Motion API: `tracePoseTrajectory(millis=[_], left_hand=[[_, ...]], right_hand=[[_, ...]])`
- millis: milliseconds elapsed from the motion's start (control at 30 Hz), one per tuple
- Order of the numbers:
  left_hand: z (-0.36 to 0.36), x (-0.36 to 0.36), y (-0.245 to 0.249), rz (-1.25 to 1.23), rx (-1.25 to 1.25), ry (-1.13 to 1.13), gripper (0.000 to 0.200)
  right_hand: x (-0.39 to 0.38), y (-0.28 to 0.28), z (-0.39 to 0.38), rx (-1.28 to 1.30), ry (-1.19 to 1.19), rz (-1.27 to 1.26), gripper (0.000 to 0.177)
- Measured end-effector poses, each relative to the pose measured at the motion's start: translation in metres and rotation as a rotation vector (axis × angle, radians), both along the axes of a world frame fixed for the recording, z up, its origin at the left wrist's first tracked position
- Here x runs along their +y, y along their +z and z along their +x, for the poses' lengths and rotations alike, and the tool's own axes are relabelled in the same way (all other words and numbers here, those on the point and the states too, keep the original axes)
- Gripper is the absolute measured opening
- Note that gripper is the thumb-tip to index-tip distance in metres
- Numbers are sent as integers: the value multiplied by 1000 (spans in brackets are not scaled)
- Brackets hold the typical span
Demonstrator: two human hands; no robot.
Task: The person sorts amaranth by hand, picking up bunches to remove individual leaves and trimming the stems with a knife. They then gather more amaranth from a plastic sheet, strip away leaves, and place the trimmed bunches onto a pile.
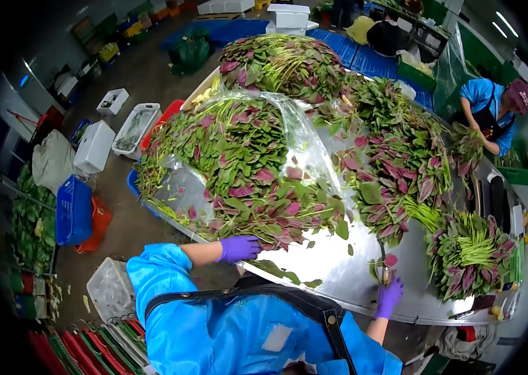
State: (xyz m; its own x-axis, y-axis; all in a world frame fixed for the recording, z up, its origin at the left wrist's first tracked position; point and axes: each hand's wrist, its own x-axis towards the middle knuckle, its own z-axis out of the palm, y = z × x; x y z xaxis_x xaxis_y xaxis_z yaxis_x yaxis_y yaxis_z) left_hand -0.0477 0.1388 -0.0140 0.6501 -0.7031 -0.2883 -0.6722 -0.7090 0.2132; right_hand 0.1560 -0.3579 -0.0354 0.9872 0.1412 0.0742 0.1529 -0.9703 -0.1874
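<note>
My left hand [239, 248], in a purple glove, rests at the table's near edge against the heap of red-and-green amaranth leaves [233, 150]. Its fingers are stretched towards the lowest stems and look empty. Further right, my right hand [390, 297], also gloved in purple, is closed around what looks like a small knife [387, 275] with a tan handle, just above the metal tabletop [351, 290]. A few loose leaves [286, 274] lie between my hands. Clear plastic sheeting [304, 137] partly covers the heap's right side.
More amaranth is piled at the back [283, 65] and along the right [408, 156]. A bundle [473, 250] lies at the right corner. A co-worker [495, 112] holds greens across the table. Blue crates [73, 209] and white boxes [94, 147] stand on the floor at left.
</note>
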Motion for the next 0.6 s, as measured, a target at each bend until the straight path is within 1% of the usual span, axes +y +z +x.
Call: tracePoseTrajectory(millis=[33,67,100,133,200,267,300,333,367,400,433,467,533,567,600], left_hand=[[1,-5,7,28,55,6,44],[0,-12,19,56,108,14,48],[-2,-16,26,-52,108,72,52],[-2,-19,33,-112,144,96,56],[-8,-24,9,-204,-46,133,63],[-4,-33,5,-163,-184,233,69],[0,-36,5,-179,-156,343,68],[1,-37,-6,-178,-154,370,68],[2,-34,-24,-238,-156,422,66],[1,-25,-34,-296,-161,471,63],[-2,-13,-31,-264,-107,431,64],[-7,1,-38,-263,-108,452,64],[-23,35,-57,-305,-116,283,55],[-29,55,-42,-281,-207,232,35],[-38,83,-28,-167,-177,94,32]], right_hand=[[45,27,-6,-203,32,-154,50],[82,33,-4,-52,40,170,50],[115,33,-2,104,52,489,51],[150,18,4,141,165,543,56],[224,13,6,365,376,907,60],[276,-27,25,203,453,773,62],[292,-32,24,216,478,773,62],[306,-37,21,154,397,619,62],[320,-42,17,87,315,469,62],[329,-45,5,94,336,474,62],[328,-50,-15,101,423,548,62],[328,-53,-37,109,507,621,62],[338,-38,-90,135,643,758,58],[341,-49,-115,151,679,670,56],[348,-57,-137,164,709,580,55]])
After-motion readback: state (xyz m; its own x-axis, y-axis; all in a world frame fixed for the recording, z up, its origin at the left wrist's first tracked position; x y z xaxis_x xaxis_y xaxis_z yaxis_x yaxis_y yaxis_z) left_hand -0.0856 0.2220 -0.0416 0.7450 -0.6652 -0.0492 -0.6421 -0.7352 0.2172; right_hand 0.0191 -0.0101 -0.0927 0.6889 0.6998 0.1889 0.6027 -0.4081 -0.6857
